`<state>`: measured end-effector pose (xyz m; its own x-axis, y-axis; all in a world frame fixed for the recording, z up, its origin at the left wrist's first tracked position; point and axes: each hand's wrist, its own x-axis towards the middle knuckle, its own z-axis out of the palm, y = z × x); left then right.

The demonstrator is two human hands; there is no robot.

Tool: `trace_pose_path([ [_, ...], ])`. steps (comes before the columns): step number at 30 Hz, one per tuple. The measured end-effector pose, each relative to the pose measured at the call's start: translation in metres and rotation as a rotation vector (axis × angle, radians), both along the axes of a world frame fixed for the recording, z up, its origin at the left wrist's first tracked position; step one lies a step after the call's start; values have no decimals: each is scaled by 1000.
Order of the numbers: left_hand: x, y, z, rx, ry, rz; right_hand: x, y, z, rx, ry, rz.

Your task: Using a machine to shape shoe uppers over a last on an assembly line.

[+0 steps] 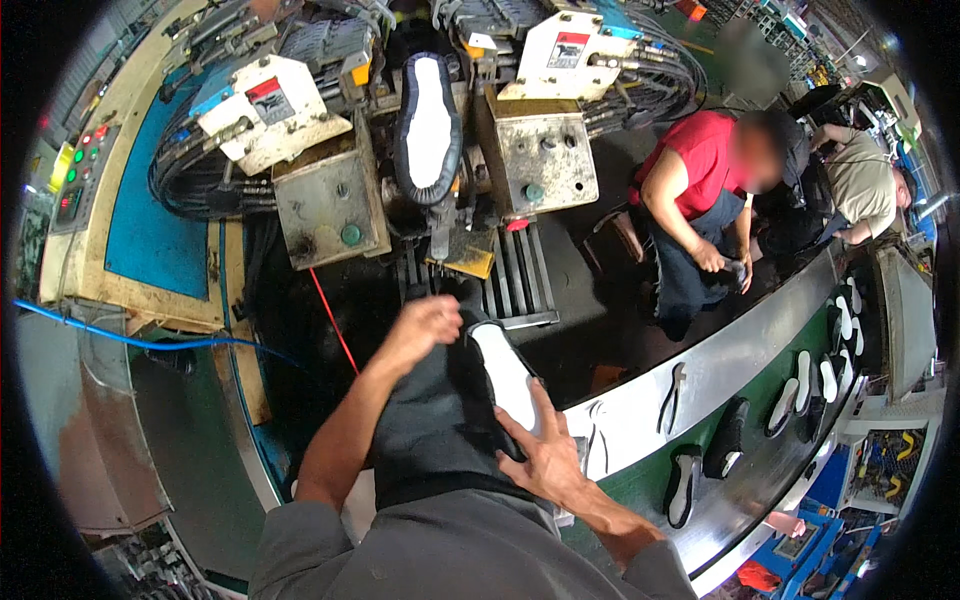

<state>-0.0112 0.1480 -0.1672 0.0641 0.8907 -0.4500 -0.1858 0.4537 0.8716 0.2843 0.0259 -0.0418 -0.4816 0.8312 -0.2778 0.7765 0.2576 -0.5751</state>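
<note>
A dark shoe upper with a white insole board point(503, 378) on its upturned bottom lies across my lap, toe pointing away. My right hand point(545, 452) holds its near end, thumb and fingers spread over the white bottom and the side. Beside the far end, my left hand point(428, 330) is raised with its fingers curled closed. Whatever those fingers hold, if anything, cannot be made out. Ahead, a second dark shoe upper with a white bottom point(428, 125) sits bottom up in the middle of a machine point(335, 205).
Pincers point(672, 398) and another hand tool point(598, 438) rest on the metal ledge point(640, 390) to my right. Along the green conveyor point(625, 515) lie several shoe uppers point(728, 438). A co-worker in red point(695, 165) sits beyond it. A blue hose point(150, 338) crosses at left.
</note>
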Motion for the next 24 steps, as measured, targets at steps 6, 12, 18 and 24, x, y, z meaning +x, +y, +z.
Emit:
trace_pose_path([
  [6, -86, 181, 107, 382, -284, 276, 3, 59, 48, 231, 58, -162],
  [12, -89, 215, 140, 445, -276, 166, -60, 176, 81, 587, 88, -55],
  [18, -97, 53, 176, 513, -635, 77, -152, 283, 82, 618, 218, -35],
  [24, -121, -74, 123, 397, -744, 304, -201, 328, 41, 636, 249, -77],
])
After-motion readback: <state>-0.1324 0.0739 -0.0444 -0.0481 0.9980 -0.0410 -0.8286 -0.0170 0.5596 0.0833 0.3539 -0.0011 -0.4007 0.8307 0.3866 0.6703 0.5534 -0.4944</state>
